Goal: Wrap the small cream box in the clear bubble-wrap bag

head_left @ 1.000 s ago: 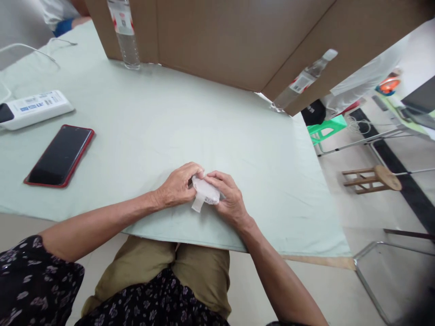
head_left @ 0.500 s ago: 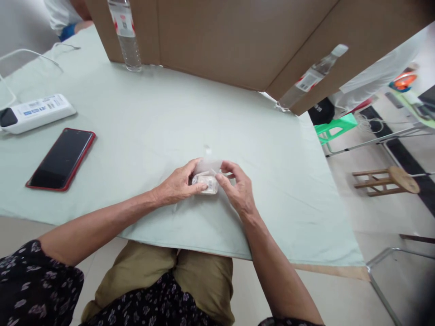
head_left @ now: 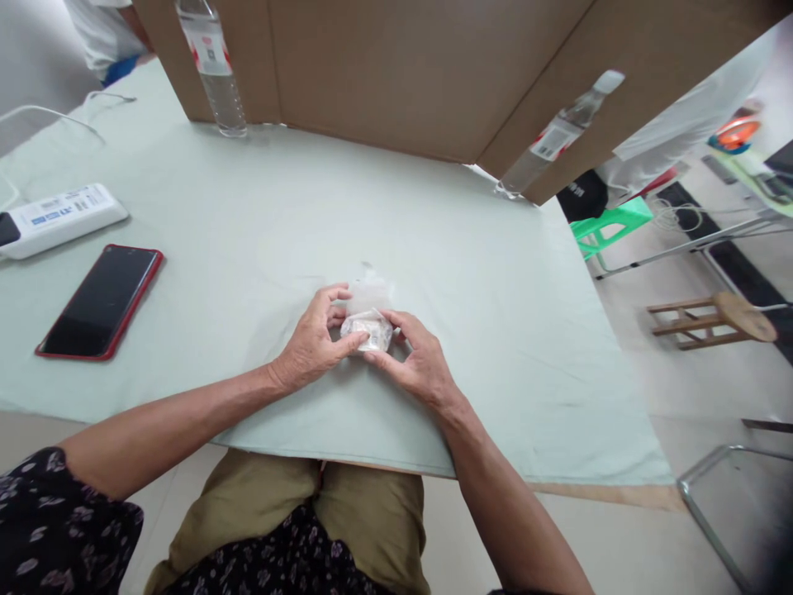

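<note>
desk: a wide desk (head_left: 248, 215) under a pale green cloth, with a brown cardboard screen (head_left: 396, 74) standing along its far side.
left arm: bare forearm crosses the near edge of the desk from the lower left, wrist resting on the cloth.
right arm: bare forearm comes up from the lower right, wrist bent inward.
left hand: the left hand (head_left: 313, 343) lies knuckles up, its fingers (head_left: 331, 294) curled and pinched shut on the left side of a small clear plastic bag (head_left: 367, 324).
right hand: the right hand (head_left: 418, 364) mirrors it, fingers (head_left: 396, 317) closed on the right side and lower edge of the same bag.
bag: between the two hands, near the front middle of the desk, low over the cloth; its loose clear top sticks up past the fingertips, and something small and pale sits inside, too small to make out.
phone: a red-cased phone (head_left: 99, 302) lies screen up, well to the left.
power strip: a white power strip (head_left: 59, 219) lies beyond the phone.
bottles: two clear water bottles (head_left: 211, 66) (head_left: 557, 136) against the screen.
</note>
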A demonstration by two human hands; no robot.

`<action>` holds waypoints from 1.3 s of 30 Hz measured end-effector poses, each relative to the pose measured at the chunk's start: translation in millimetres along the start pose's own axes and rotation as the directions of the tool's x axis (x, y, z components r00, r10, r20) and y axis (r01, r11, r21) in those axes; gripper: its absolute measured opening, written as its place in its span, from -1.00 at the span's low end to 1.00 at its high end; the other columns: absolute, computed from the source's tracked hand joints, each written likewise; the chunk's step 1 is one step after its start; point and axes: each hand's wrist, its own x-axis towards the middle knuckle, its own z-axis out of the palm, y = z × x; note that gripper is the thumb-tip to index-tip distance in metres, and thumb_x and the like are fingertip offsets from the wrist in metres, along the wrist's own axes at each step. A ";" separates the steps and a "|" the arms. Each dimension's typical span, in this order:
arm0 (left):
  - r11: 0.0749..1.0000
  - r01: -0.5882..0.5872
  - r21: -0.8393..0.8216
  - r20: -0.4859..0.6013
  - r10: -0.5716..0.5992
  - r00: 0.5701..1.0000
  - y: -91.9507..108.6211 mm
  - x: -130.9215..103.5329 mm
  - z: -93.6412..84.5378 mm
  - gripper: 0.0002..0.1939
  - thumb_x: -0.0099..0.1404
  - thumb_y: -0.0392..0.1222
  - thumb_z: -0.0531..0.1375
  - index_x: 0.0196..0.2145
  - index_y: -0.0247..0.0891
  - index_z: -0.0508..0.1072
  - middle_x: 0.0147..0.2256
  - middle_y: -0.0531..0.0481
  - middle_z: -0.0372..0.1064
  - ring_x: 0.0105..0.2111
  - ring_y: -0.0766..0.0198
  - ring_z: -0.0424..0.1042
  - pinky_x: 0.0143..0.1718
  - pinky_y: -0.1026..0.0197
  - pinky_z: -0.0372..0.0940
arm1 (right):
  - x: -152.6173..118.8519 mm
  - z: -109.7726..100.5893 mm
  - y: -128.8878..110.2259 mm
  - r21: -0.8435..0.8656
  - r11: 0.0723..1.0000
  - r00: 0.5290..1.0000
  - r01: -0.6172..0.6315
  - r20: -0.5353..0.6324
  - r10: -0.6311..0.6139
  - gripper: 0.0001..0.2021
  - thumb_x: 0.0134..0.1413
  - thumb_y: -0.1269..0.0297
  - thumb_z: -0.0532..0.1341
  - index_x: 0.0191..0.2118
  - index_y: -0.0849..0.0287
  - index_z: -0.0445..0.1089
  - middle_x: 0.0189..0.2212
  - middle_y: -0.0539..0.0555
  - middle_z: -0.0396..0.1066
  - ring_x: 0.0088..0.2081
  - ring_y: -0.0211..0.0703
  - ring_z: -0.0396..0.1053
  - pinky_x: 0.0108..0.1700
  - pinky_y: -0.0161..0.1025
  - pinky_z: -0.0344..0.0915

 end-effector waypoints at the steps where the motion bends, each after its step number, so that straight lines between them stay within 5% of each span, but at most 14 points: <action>1: 0.999 -0.013 0.038 0.016 0.013 1.000 1.5 0.1 -0.7 -0.54 0.17 -0.12 0.33 0.00 -0.23 0.33 0.21 -0.27 0.20 0.00 0.11 0.49 0.01 0.04 0.44 | 0.0 -0.1 0.3 0.005 1.000 1.000 -0.004 0.002 0.004 -0.51 0.10 0.03 0.36 0.11 0.06 0.36 0.00 0.18 0.50 -0.03 0.03 0.47 -0.03 -0.02 0.45; 6: 0.981 -0.048 0.189 0.084 0.032 0.996 6.6 5.4 -8.6 -0.79 0.21 -0.09 0.28 -0.25 -0.25 0.48 0.07 -0.23 0.31 0.30 -0.06 0.21 0.05 0.07 0.43 | -0.2 -2.7 0.4 -0.006 1.000 1.000 0.014 0.023 -0.014 -0.51 0.11 0.01 0.35 0.12 0.06 0.37 0.02 0.18 0.50 0.01 0.05 0.46 0.02 0.01 0.43; 12: 0.990 -0.050 0.131 0.194 0.024 0.981 3.6 9.2 -12.1 -0.80 0.21 -0.10 0.29 -0.25 -0.24 0.48 -0.01 -0.19 0.37 0.30 -0.04 0.23 0.07 0.10 0.40 | 2.9 -7.7 -4.2 -0.059 0.993 0.986 0.097 0.141 -0.088 -0.55 0.17 0.08 0.31 0.14 0.05 0.36 0.01 0.17 0.51 0.00 0.06 0.45 0.04 0.04 0.40; 17: 0.995 -0.041 0.091 0.210 0.021 0.977 6.2 6.9 -11.2 -0.58 0.24 -0.14 0.27 0.06 -0.21 0.45 0.15 -0.21 0.30 0.10 0.09 0.43 0.06 0.08 0.40 | 5.2 -5.1 -3.1 -0.071 0.993 0.979 0.092 0.189 -0.077 -0.52 0.17 0.04 0.29 0.17 0.05 0.34 0.04 0.19 0.51 0.02 0.11 0.46 0.07 0.11 0.37; 23: 0.961 -0.058 0.269 0.201 0.003 0.980 10.0 7.4 -12.4 -0.76 0.26 -0.12 0.26 -0.14 -0.21 0.59 0.13 -0.21 0.34 0.31 -0.09 0.21 0.13 0.03 0.33 | -1.8 -7.1 -3.9 -0.013 1.000 0.996 -0.029 0.088 0.030 -0.28 0.04 -0.05 0.38 0.27 0.08 0.22 0.08 0.23 0.47 0.05 0.12 0.46 0.10 0.12 0.36; 25: 0.963 -0.061 0.263 0.208 0.005 0.978 9.7 8.2 -12.5 -0.76 0.25 -0.10 0.27 -0.15 -0.21 0.59 0.10 -0.20 0.37 0.30 -0.09 0.22 0.16 0.03 0.31 | 0.1 -13.9 -4.5 0.028 0.998 0.998 -0.057 -0.005 0.057 -0.33 0.05 -0.08 0.36 0.23 0.08 0.27 0.12 0.24 0.44 0.00 0.07 0.47 0.07 0.09 0.37; 28: 0.966 -0.066 0.249 0.222 0.009 0.975 9.5 9.0 -12.5 -0.76 0.26 -0.09 0.26 -0.15 -0.21 0.58 0.07 -0.19 0.39 0.30 -0.07 0.23 0.20 0.02 0.26 | 11.9 -22.2 1.3 0.177 0.957 0.958 -0.230 -0.131 0.255 -0.42 0.11 -0.06 0.28 0.17 0.15 0.31 0.12 0.27 0.42 -0.05 0.00 0.47 -0.03 0.02 0.41; 31: 0.967 -0.062 0.246 0.221 0.007 0.975 10.5 9.2 -12.7 -0.76 0.26 -0.10 0.26 -0.15 -0.22 0.58 0.07 -0.18 0.39 0.31 -0.06 0.22 0.20 0.03 0.25 | 29.1 -19.0 10.9 0.332 0.851 0.898 -0.406 -0.027 0.439 -0.42 0.05 0.00 0.32 0.12 0.23 0.34 0.05 0.30 0.47 -0.06 -0.02 0.48 -0.08 -0.04 0.44; 34: 0.969 -0.053 0.241 0.221 -0.001 0.975 11.5 9.4 -12.6 -0.77 0.25 -0.11 0.27 -0.16 -0.22 0.58 0.05 -0.16 0.39 0.26 -0.05 0.26 0.14 0.06 0.29 | 40.6 -7.3 12.9 0.476 0.772 0.897 -0.421 0.091 0.433 -0.45 -0.04 0.05 0.37 0.07 0.20 0.38 -0.11 0.17 0.55 -0.12 -0.06 0.50 -0.09 -0.09 0.44; 39: 0.976 -0.078 0.205 0.218 0.032 0.975 8.4 11.3 -11.6 -0.78 0.23 -0.12 0.27 -0.18 -0.23 0.57 -0.04 -0.13 0.42 -0.11 0.15 0.46 -0.09 0.16 0.36 | 36.2 1.7 -3.7 0.590 0.736 0.927 -0.332 0.059 0.371 -0.73 -0.04 0.09 0.38 -0.25 0.13 0.49 -0.39 -0.02 0.50 -0.35 -0.20 0.41 -0.24 -0.21 0.36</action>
